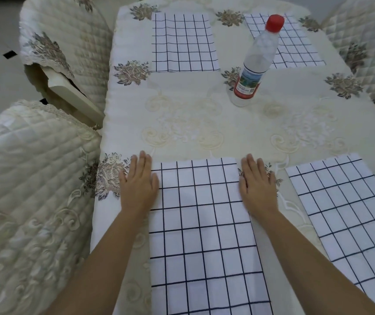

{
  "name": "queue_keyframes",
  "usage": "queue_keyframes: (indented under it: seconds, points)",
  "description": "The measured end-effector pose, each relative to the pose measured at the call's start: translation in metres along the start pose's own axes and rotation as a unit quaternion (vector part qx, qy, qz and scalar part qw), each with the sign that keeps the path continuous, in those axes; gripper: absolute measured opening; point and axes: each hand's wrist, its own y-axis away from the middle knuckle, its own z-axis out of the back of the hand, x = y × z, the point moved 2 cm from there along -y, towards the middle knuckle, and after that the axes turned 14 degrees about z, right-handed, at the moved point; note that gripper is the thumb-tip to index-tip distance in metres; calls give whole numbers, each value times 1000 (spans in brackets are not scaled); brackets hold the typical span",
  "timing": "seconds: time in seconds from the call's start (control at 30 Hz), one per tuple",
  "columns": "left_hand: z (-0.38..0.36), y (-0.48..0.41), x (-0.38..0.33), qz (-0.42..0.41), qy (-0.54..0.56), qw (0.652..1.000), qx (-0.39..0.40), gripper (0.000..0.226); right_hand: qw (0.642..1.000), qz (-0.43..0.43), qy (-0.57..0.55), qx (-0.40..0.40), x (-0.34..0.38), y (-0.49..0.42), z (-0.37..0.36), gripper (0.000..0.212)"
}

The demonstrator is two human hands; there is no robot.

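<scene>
A person's two bare hands lie palm-down on a cloth-covered bench (193, 114), one on each side of a white checked placemat (200, 223). The placemat lies straight in front of the person, its long axis running away from them. The left hand (138, 178) rests on the mat's left edge near the far corner. The right hand (258, 180) rests on its right edge at the same height. Both hands have straight fingers (144, 160), held close together and flat, gripping nothing. The mat sits between the hands, equally near each, so either could smooth or shift it. A second checked mat (350, 212) lies to the right, apart. A red-capped bottle (253, 64) stands farther back.
</scene>
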Motion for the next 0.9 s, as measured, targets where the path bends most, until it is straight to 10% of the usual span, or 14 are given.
queue_keyframes:
  seconds: [0.2, 0.33, 0.9]
  points:
    - [7, 11, -39, -89, 27, 993, -79, 54, 992, -64, -91, -65, 33, -22, 12, 61]
    - [-5, 35, -82, -201, 35, 979, 0, 44, 987, 87, -133, 10, 98, -29, -6, 53]
    - [5, 20, 3, 54, 34, 998, -27, 61, 999, -41, -24, 21, 21, -4, -1, 70]
